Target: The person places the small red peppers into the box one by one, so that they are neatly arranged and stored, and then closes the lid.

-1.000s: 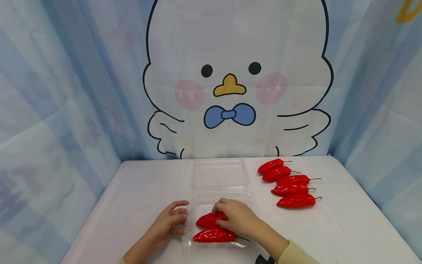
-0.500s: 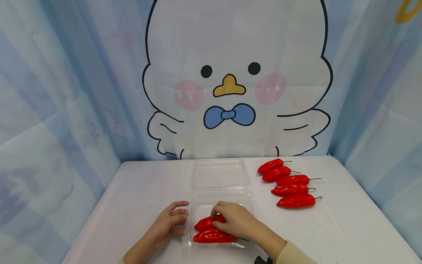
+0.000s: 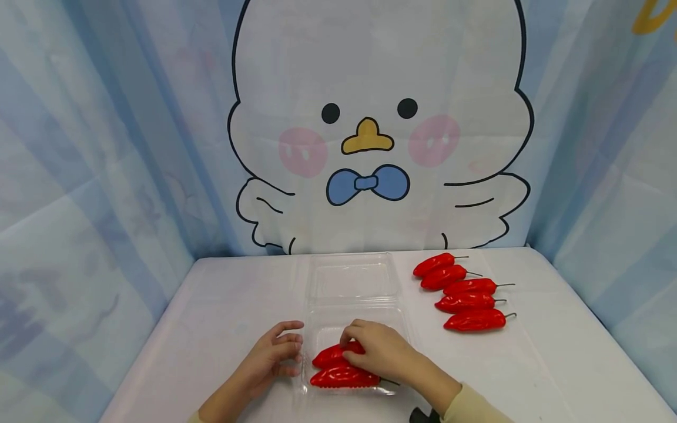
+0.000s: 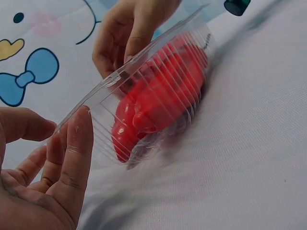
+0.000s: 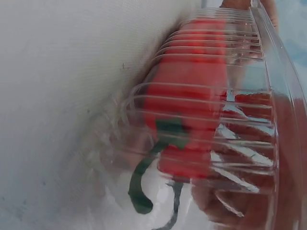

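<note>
On the table stands an opened clear plastic clamshell container [image 3: 308,341], its lid [image 3: 353,279] laid back flat. Inside its near part are two glossy red chili peppers, side by side. My right hand [image 3: 383,351] grips the farther chili pepper [image 3: 329,356] between thumb and fingers, covering its stem end. The nearer chili pepper [image 3: 344,378] lies along the front wall, its stem pointing right. At the container's left rim my left hand [image 3: 270,358] touches the edge with its fingertips, thumb and index finger spread apart. Ribbed plastic [image 4: 158,96] covers both peppers in the left wrist view.
Several red chili peppers [image 3: 468,304] lie in a slanted row on the right of the white table [image 3: 211,317]. Behind it hangs a curtain [image 3: 370,70] with a cartoon bird. A small black object [image 3: 423,415] shows beside the right sleeve.
My right hand has shifted the farther chili pepper slightly toward the nearer one, closing the gap between them. My left hand has stayed at the container's edge.
</note>
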The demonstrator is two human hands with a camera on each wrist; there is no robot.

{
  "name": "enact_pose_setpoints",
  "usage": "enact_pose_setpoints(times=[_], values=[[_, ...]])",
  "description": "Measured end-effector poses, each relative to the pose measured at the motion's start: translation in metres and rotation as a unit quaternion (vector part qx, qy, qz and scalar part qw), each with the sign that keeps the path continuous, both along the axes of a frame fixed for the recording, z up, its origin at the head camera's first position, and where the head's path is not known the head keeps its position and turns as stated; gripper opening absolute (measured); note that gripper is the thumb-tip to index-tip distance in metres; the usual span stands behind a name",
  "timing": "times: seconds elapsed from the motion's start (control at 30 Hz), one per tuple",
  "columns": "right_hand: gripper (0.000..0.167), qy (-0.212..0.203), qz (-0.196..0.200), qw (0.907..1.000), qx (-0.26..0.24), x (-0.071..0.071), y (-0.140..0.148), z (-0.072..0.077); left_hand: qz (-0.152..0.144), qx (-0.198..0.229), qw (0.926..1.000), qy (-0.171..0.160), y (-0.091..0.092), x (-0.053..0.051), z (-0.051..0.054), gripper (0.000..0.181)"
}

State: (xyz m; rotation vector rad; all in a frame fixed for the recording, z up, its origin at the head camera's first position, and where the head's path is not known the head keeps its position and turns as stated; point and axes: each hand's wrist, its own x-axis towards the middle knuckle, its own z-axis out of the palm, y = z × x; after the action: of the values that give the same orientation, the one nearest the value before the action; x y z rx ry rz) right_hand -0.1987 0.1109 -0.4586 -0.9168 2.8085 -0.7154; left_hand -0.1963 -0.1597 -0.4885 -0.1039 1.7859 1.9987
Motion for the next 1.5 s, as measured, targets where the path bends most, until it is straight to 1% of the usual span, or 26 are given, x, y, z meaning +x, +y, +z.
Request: enact_pose_setpoints(times=[0.17,0.3,0.47,0.57,0.8,0.93,1.17,1.4,1.5], values=[[0.013,0.002,-0.008,1.0,0.001,-0.001,0.004,-0.001,-0.001,0.001,1.0,0.002,0.0,0.001,-0.001,0.057],[0.014,-0.008,-0.017,0.9998,-0.004,-0.003,0.008,0.001,0.0,-0.002,1.0,0.002,-0.001,0.001,-0.002,0.057],[0.014,-0.005,-0.021,0.9998,-0.004,-0.005,0.012,0.005,0.006,-0.005,1.0,-0.002,-0.002,0.001,-0.002,0.057],[0.014,0.002,-0.025,0.9997,0.001,-0.005,0.014,0.009,0.005,-0.006,1.0,-0.001,-0.002,0.0,-0.002,0.058],[0.014,0.01,-0.037,0.9992,-0.005,-0.006,0.021,0.017,0.004,-0.008,1.0,0.001,0.0,0.0,-0.001,0.058],[0.014,0.019,-0.049,0.9986,-0.007,-0.006,0.027,0.02,0.002,-0.006,1.0,0.002,0.001,0.001,-0.001,0.057],[0.015,0.007,-0.069,0.9975,-0.016,-0.006,0.04,0.022,0.002,-0.011,0.9999,0.0,0.002,0.0,-0.001,0.058],[0.015,0.007,-0.098,0.9951,-0.013,-0.007,0.056,0.022,0.003,-0.011,0.9999,0.0,0.002,0.0,-0.003,0.058],[0.016,0.014,-0.107,0.9941,-0.009,-0.008,0.062,0.023,0.006,-0.011,0.9999,0.0,0.002,0.0,-0.003,0.058]])
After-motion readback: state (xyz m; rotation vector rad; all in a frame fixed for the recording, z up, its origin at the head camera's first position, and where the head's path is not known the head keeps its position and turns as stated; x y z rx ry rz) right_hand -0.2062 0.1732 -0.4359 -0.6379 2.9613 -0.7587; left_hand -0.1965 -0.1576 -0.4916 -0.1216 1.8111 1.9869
